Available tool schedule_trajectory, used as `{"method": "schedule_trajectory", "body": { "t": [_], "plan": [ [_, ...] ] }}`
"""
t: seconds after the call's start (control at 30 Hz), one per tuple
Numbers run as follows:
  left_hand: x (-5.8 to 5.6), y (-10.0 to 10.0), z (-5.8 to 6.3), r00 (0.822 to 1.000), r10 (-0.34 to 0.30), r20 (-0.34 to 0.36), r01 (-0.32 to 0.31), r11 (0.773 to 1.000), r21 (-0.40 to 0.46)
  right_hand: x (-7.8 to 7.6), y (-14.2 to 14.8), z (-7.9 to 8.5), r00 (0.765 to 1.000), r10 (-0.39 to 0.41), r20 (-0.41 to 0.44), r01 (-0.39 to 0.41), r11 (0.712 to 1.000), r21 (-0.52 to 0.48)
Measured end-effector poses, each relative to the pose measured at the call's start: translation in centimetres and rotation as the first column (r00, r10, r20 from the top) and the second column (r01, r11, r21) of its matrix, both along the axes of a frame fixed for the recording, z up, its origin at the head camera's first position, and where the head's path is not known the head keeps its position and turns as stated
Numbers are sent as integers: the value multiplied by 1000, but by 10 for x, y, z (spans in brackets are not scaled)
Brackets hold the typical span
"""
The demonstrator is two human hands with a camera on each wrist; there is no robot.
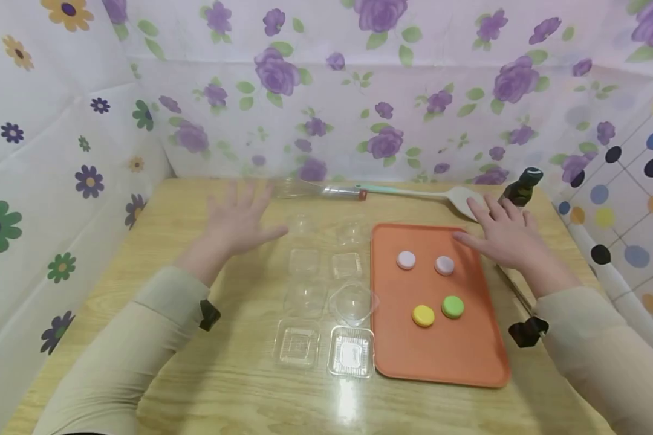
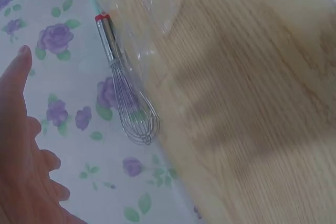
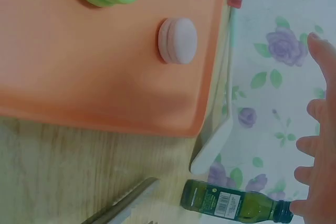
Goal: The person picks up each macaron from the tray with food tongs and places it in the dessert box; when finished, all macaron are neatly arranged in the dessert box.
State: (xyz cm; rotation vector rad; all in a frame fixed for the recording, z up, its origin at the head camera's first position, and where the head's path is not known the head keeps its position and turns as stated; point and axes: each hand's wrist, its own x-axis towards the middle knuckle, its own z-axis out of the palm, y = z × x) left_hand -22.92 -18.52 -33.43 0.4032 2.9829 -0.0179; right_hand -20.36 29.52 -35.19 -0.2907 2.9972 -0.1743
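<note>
My left hand [image 1: 234, 219] hovers with fingers spread over the table's left side, holding nothing; the whisk [image 1: 321, 191] lies just beyond it. My right hand [image 1: 503, 235], likewise spread and bare of any object, is above the right edge of the orange tray [image 1: 441, 356]. On that tray sit two pale macarons [image 1: 406, 260], a yellow macaron [image 1: 423, 316] and a green macaron [image 1: 453, 307]. Left of the tray, several clear plastic boxes and lids [image 1: 351, 352] stand in two columns. In the right wrist view, a green glass bottle [image 3: 236, 203] appears near my fingers.
Along the table's back edge lies a white spatula [image 1: 462, 200] with a mint handle, partly behind my right hand. A long metal utensil [image 3: 123, 203] rests beside the tray's right edge. Patterned cloth [image 1: 315, 96] hangs at the back and both sides.
</note>
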Motion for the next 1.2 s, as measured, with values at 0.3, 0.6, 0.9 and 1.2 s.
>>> {"method": "schedule_trajectory", "body": {
  "t": [0.3, 0.6, 0.9, 1.2],
  "plan": [
    [15, 19, -7, 996, -87, -36, 87, 996, 4, 15, 7, -8, 1000, -20, 6, 20, 999, -36],
    [43, 40, -17, 978, -205, -50, 207, 977, 48, 29, 18, -19, 998, -59, 14, 60, 995, -85],
    [75, 60, -38, 949, -315, -13, 314, 939, 139, 42, 35, -38, 995, -92, 28, 94, 988, -121],
    [96, 76, -53, 901, -433, 22, 429, 899, 89, 52, 51, -54, 993, -106, 42, 111, 982, -150]
  ]
}}
